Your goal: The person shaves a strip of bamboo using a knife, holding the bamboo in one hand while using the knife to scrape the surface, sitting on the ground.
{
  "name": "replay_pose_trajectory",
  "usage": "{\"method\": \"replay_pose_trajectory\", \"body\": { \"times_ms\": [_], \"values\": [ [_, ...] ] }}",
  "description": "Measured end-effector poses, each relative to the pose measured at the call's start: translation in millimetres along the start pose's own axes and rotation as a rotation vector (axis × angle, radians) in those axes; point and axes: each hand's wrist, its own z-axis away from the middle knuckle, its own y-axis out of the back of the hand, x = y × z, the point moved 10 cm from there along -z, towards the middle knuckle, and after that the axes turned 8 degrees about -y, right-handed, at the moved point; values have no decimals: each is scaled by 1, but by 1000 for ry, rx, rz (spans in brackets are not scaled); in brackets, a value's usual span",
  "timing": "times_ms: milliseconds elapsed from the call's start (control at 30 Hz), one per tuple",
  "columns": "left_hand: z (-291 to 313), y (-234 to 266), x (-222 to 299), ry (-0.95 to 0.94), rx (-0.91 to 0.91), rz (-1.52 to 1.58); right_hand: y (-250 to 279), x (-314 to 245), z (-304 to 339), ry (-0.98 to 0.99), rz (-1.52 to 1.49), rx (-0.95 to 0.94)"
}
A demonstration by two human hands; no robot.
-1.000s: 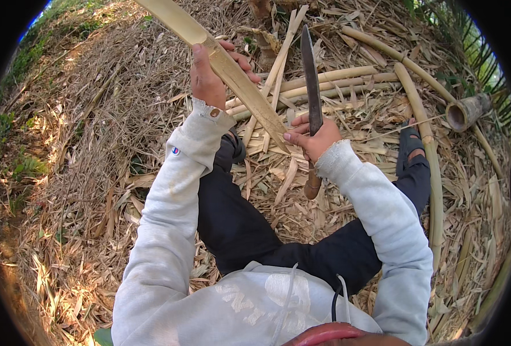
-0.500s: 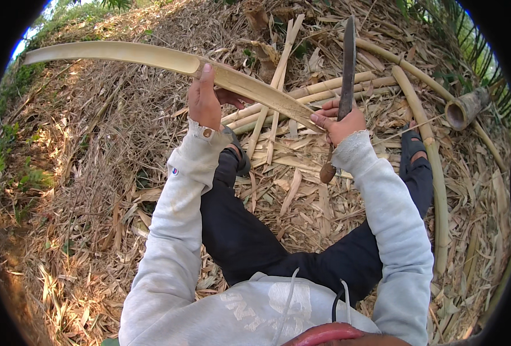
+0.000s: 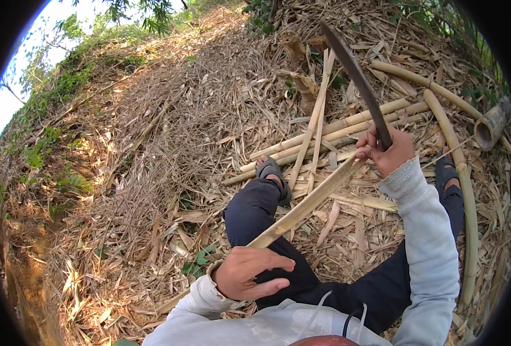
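My right hand [image 3: 389,151] is closed around a machete [image 3: 357,75], its dark blade pointing up and to the left. The thumb and fingers of that same hand also pinch the far end of a long, pale split-bamboo strip [image 3: 307,206]. The strip slants down to the lower left across my left leg. My left hand [image 3: 251,273] lies over its near part, fingers stretched out and thumb apart; the palm is hidden, and the strip reappears beyond the wrist. The machete's handle is mostly covered by my right hand.
Several bamboo poles [image 3: 347,122] lie ahead, with thin strips [image 3: 312,135] crossed over them. A long pole [image 3: 467,213] runs beside my right foot, near a hollow bamboo section [image 3: 490,131]. Stumps [image 3: 304,89] stand farther off. Dry leaves and shavings cover the ground.
The strip has swung from reaching far left to slanting toward my lower left. My left hand has come down and nearer, its grip loosened. The machete now tilts left, and the view has shifted left.
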Motion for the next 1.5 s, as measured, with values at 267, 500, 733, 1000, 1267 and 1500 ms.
{"method": "replay_pose_trajectory", "body": {
  "times_ms": [267,500,733,1000,1267,1500],
  "values": [
    [8,-73,-77,59,-377,-727,-52,32,12,188,1102,-305],
    [42,-132,-144,429,-236,-61,-69,59,19,160,1296,-442],
    [-6,-111,-150,797,-14,794,-53,-10,33,174,1044,-37],
    [-93,-66,-136,867,64,1073,-32,-19,30,288,891,204],
    [-132,-55,-139,662,115,938,-40,-2,24,115,960,-76],
    [-115,-75,-173,897,166,899,-36,-4,-9,342,1172,-41]
  ]
}}
